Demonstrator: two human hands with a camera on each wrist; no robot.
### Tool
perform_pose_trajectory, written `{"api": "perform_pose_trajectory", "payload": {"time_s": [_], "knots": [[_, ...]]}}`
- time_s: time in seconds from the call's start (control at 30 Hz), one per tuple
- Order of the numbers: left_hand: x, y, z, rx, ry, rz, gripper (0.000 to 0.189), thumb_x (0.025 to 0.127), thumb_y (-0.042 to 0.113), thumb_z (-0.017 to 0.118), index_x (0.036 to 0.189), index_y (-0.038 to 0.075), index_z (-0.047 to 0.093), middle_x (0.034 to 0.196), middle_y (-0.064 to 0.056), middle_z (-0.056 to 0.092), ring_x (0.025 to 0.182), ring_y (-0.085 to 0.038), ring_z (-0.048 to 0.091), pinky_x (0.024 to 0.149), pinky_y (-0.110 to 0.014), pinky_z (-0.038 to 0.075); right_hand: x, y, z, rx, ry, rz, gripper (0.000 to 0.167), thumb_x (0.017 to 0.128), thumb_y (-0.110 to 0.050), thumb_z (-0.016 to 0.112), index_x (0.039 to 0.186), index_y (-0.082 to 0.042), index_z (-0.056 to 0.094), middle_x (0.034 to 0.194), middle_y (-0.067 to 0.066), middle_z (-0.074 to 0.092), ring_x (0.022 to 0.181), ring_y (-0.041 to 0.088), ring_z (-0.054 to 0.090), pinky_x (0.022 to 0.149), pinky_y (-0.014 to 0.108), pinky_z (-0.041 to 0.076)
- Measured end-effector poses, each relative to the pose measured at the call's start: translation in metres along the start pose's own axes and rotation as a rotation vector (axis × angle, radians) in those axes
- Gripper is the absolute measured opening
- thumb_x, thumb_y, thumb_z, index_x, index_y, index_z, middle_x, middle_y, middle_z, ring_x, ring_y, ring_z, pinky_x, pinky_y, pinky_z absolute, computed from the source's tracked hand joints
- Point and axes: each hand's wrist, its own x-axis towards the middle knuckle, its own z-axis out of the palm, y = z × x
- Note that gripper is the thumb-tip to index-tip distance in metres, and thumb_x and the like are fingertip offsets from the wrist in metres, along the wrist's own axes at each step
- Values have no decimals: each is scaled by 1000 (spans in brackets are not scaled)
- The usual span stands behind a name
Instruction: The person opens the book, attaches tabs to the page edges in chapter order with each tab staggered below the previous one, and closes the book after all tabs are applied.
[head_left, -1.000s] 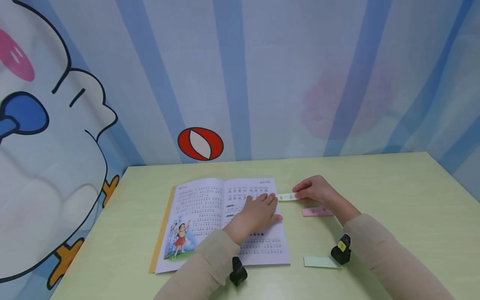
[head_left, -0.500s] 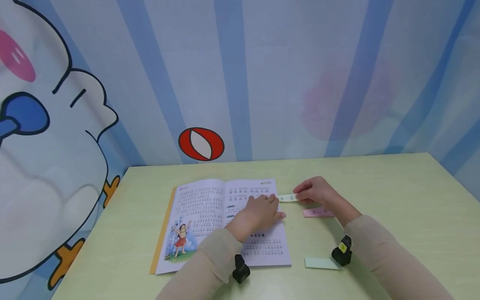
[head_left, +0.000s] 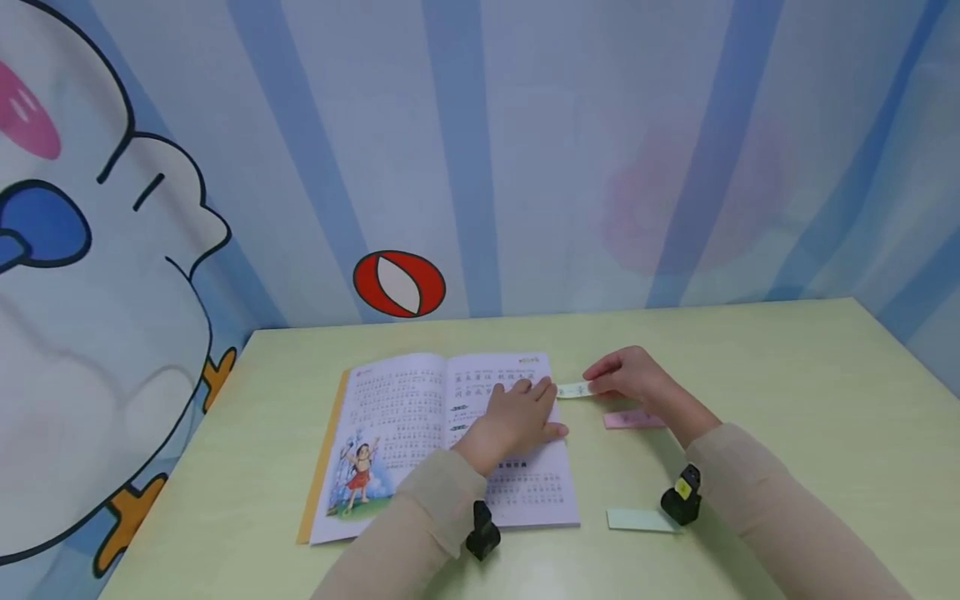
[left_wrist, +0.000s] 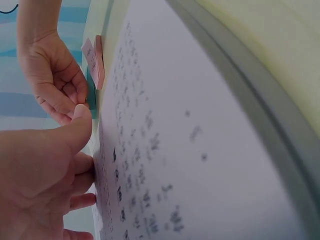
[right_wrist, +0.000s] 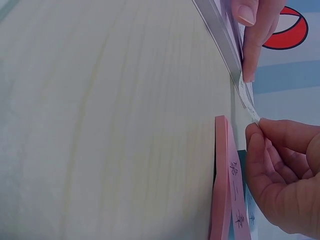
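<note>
An open book (head_left: 525, 504) with printed text lies on the table. My left hand (head_left: 517, 421) rests on its right page, fingertips at the page's outer edge and thumb at the edge lower down. There, a narrow pale sticky note (head_left: 573, 390) with handwriting sticks out sideways; in the right wrist view the strip (right_wrist: 248, 104) runs from under a left fingertip. My right hand (head_left: 633, 379) pinches its outer end between thumb and fingers. Just below that hand lies a pink sticky note pad (head_left: 630, 419), its top sheet handwritten and partly lifted in the right wrist view.
A pale green sticky note pad (head_left: 641, 520) lies nearer the front, right of the book. Something teal (right_wrist: 242, 160) shows behind the pink pad in the right wrist view. A patterned curtain (head_left: 525, 167) stands behind the table's back edge.
The left hand has shifted slightly right, its thumb now reaching a little past the page edge. The right hand keeps its pinch on the sticky note and has barely moved.
</note>
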Motion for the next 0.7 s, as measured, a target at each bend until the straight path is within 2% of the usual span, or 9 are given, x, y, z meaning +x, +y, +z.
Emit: {"api": "perform_pose_trajectory", "payload": {"time_s": [0.17, 0.3, 0.7], "knots": [[2, -3, -2, -18, -6, 0, 68, 94, 53, 36, 150, 17, 20, 154, 3, 17, 140, -23, 17, 110, -50, 19, 2, -2, 1, -6, 3, 11, 23, 83, 2, 66, 104, 10, 64, 86, 8, 65, 68, 10, 60, 64, 24, 52], [3, -4, 2, -22, 5, -1, 67, 95, 53, 36, 150, 18, 19, 154, 4, 16, 141, -23, 16, 110, -50, 17, 4, 1, 2, -6, 11, 8, 22, 83, 2, 65, 104, 10, 64, 85, 8, 65, 67, 11, 61, 64, 24, 52], [3, -9, 1, 23, 33, 10, 65, 95, 54, 36, 149, 20, 23, 154, 6, 18, 140, -22, 17, 110, -50, 18, 4, 0, 2, -5, 3, 10, 23, 84, 1, 65, 105, 10, 63, 90, 10, 64, 70, 11, 61, 67, 25, 53]]}}
